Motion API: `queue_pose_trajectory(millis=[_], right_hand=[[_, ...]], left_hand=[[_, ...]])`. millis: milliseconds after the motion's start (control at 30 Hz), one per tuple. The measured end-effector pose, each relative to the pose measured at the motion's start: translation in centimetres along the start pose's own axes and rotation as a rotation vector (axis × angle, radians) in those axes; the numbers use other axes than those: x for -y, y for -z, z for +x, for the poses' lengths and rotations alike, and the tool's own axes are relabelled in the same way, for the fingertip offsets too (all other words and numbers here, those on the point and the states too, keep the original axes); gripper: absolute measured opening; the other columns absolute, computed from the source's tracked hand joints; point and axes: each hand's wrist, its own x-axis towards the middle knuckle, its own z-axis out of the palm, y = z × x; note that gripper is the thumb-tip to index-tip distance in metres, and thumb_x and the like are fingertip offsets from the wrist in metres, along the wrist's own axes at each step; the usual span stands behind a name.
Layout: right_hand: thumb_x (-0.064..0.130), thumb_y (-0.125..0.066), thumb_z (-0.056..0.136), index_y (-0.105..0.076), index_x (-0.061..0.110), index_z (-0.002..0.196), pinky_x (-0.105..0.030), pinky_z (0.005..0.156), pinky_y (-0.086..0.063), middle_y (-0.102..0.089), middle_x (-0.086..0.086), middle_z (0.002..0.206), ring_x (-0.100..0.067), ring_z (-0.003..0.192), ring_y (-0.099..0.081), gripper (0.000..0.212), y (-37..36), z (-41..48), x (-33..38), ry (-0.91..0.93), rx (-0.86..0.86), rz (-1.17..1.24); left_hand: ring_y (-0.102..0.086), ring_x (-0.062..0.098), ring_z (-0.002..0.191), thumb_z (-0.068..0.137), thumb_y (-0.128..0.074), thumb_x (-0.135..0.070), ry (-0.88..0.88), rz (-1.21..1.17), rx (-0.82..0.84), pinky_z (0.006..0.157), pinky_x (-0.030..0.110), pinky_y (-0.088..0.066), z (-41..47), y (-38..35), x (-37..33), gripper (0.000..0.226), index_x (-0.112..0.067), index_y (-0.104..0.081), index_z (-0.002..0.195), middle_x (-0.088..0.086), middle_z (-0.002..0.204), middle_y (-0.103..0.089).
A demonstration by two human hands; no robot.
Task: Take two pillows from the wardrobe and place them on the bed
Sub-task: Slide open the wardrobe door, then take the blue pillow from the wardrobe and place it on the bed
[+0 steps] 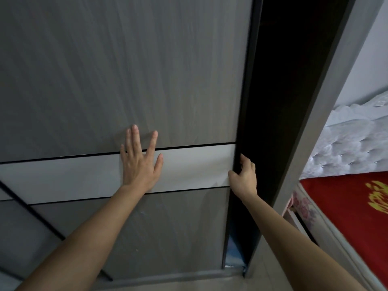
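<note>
A grey sliding wardrobe door [126, 70] with a white band across it fills most of the head view. My left hand [139, 162] lies flat on that band, fingers spread. My right hand [244, 175] is curled around the door's dark right edge [243, 122]. To the right of the edge a narrow gap [279, 101] opens into the wardrobe, and its inside is too dark to show any pillows. The bed [346, 206] with a red cover and gold pattern lies at the right.
The wardrobe's grey side frame [327, 91] stands between the gap and the bed. A white tufted headboard [352, 148] rises behind the bed. Something blue and shiny [235, 255] shows at the bottom of the gap. Pale floor runs along the bottom.
</note>
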Motion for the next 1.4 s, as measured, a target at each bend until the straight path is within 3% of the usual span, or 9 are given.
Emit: queue_pose_trajectory(millis=[167,267,500,600,700,867,1000,1267,1400], right_hand=[[-0.002,-0.061,0.084,-0.030,0.029,0.152,-0.039,0.110,-0.043,-0.044,-0.002,0.146,-0.014,0.129,-0.046,0.081,-2.5,-1.2,0.5,0.015,0.205,0.120],[-0.015,-0.053,0.081,-0.029,0.030,0.153,-0.030,0.110,-0.040,-0.043,0.003,0.149,-0.005,0.128,-0.043,0.088,-4.3,-2.2,1.1,0.012,0.312,0.184],[-0.036,-0.035,0.075,-0.021,0.013,0.155,-0.023,0.102,-0.043,-0.041,0.006,0.143,-0.011,0.134,-0.042,0.095,-10.0,-3.9,3.4,0.039,0.519,0.260],[-0.036,-0.034,0.076,-0.016,0.011,0.156,-0.033,0.110,-0.038,-0.042,-0.002,0.146,-0.014,0.134,-0.041,0.095,-13.2,-4.8,4.2,0.011,0.606,0.264],[-0.033,-0.038,0.079,-0.017,0.014,0.156,-0.039,0.112,-0.038,-0.046,-0.009,0.147,-0.023,0.135,-0.047,0.093,-16.5,-5.8,4.4,-0.044,0.713,0.234],[-0.024,-0.035,0.085,-0.027,0.006,0.153,-0.007,0.078,-0.045,-0.042,-0.011,0.151,-0.017,0.129,-0.046,0.074,-20.1,-7.0,3.0,-0.032,0.802,0.030],[-0.007,-0.041,0.089,-0.031,0.016,0.153,-0.008,0.066,-0.044,-0.044,-0.007,0.152,-0.021,0.123,-0.054,0.069,-20.8,-6.9,1.4,-0.057,0.780,-0.129],[0.020,-0.056,0.090,-0.029,0.019,0.154,-0.029,0.106,-0.039,-0.042,-0.009,0.154,-0.028,0.137,-0.044,0.069,-17.0,-6.8,-1.4,0.067,0.732,-0.656],[0.020,-0.057,0.089,-0.029,0.016,0.154,-0.031,0.110,-0.036,-0.041,-0.015,0.153,-0.029,0.139,-0.042,0.071,-14.5,-6.9,-1.9,0.106,0.709,-0.815]], left_hand=[[0.007,0.044,0.148,0.095,-0.040,-0.047,0.140,-0.099,-0.024,0.115,0.063,-0.020,-0.1,0.5,2.1,0.071,-0.030,-0.004,0.154,0.024,0.160,0.012],[0.005,0.044,0.148,0.096,-0.039,-0.048,0.158,-0.106,-0.045,0.116,0.062,-0.018,0.1,1.0,3.1,0.071,-0.033,-0.001,0.155,0.024,0.160,0.011],[0.003,0.042,0.149,0.096,-0.035,-0.048,0.091,-0.067,-0.016,0.117,0.058,-0.017,0.2,1.8,5.7,0.067,-0.030,-0.008,0.155,0.019,0.162,0.008],[0.000,0.043,0.148,0.097,-0.039,-0.045,0.162,-0.092,-0.008,0.118,0.057,-0.019,-0.2,2.2,7.5,0.069,-0.022,-0.010,0.155,0.020,0.162,0.006],[0.002,0.040,0.149,0.099,-0.038,-0.042,0.246,-0.147,0.020,0.117,0.056,-0.022,-0.8,2.6,9.1,0.070,-0.017,-0.005,0.155,0.018,0.163,0.009],[0.012,0.038,0.149,0.101,-0.034,-0.039,0.364,-0.302,0.074,0.119,0.054,-0.013,-1.6,2.4,9.5,0.069,-0.016,0.001,0.156,0.017,0.161,0.019],[0.021,0.035,0.147,0.101,-0.032,-0.047,0.398,-0.421,0.133,0.118,0.055,-0.011,-2.5,1.7,9.7,0.070,-0.024,0.006,0.155,0.012,0.160,0.026],[0.021,0.037,0.147,0.092,-0.042,-0.063,0.467,-0.449,0.148,0.118,0.059,-0.008,-3.5,0.3,10.7,0.093,-0.019,0.013,0.154,0.017,0.158,0.028],[-0.002,0.039,0.150,0.095,-0.043,-0.050,0.048,-0.298,-0.073,0.118,0.059,-0.014,-4.8,-0.2,8.7,0.080,-0.008,-0.011,0.155,0.025,0.161,0.000]])
